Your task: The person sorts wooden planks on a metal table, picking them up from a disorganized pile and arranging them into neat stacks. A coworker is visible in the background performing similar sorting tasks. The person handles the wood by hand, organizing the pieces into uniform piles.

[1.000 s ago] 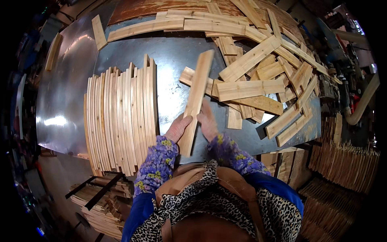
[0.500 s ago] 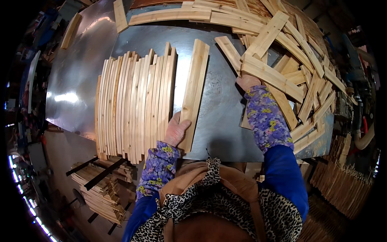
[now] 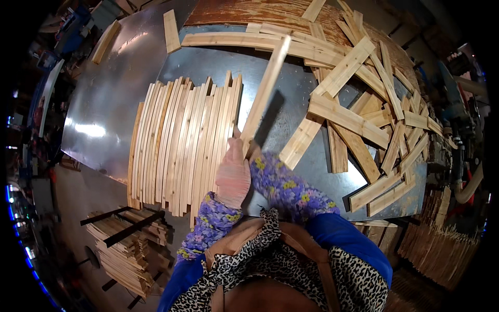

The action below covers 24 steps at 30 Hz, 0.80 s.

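A long, pale wooden board (image 3: pixel 266 91) is tipped up on its narrow side, its far end raised and slightly blurred, its shadow falling on the metal table. My left hand (image 3: pixel 233 174) is closed around its near end. Right beside it, my right hand (image 3: pixel 254 151) meets the board from the other side; its fingers are hidden behind the board and the left hand. Just left of the hands, a row of similar boards (image 3: pixel 182 140) stands packed side by side on edge.
A loose, crisscrossed pile of boards (image 3: pixel 348 122) covers the right of the metal table (image 3: pixel 104 104). More boards lie along the far side. Stacked wood (image 3: pixel 122 255) sits on dark bars at lower left; another stack (image 3: pixel 442 249) is at lower right.
My right hand has left the loose pile and come across to my left hand. The board that lay flat is now turned up on edge. Boards in the pile have shifted.
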Tool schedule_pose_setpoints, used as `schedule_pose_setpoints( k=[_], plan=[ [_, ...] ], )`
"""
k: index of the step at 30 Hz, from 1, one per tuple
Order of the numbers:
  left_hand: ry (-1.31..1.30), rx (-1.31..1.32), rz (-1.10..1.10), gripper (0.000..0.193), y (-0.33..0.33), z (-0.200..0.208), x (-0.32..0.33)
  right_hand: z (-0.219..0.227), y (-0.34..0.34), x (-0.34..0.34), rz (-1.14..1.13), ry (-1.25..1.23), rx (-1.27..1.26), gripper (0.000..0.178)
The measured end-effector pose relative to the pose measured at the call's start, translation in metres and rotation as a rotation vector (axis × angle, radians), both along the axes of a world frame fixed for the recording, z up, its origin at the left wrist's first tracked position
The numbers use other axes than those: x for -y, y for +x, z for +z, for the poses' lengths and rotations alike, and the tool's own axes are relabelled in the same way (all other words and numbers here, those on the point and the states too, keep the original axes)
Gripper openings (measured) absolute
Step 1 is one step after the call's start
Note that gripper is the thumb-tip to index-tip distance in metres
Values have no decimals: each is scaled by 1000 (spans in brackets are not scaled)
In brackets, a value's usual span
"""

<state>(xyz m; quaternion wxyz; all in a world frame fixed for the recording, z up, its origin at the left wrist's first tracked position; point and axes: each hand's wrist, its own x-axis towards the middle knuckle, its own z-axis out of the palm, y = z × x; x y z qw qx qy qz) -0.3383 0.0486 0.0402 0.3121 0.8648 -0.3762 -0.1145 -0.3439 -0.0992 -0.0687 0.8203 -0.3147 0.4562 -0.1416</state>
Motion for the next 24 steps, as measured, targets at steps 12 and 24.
schedule_pose_setpoints(
  k=[12,24],
  plan=[
    [-148,-67,-436,62,-73,-58,27,25,-152,11,-348,313,557,84],
    [-443,-268,-403,38,-135,-32,267,46,-457,81,-752,-256,-8,56]
  ],
)
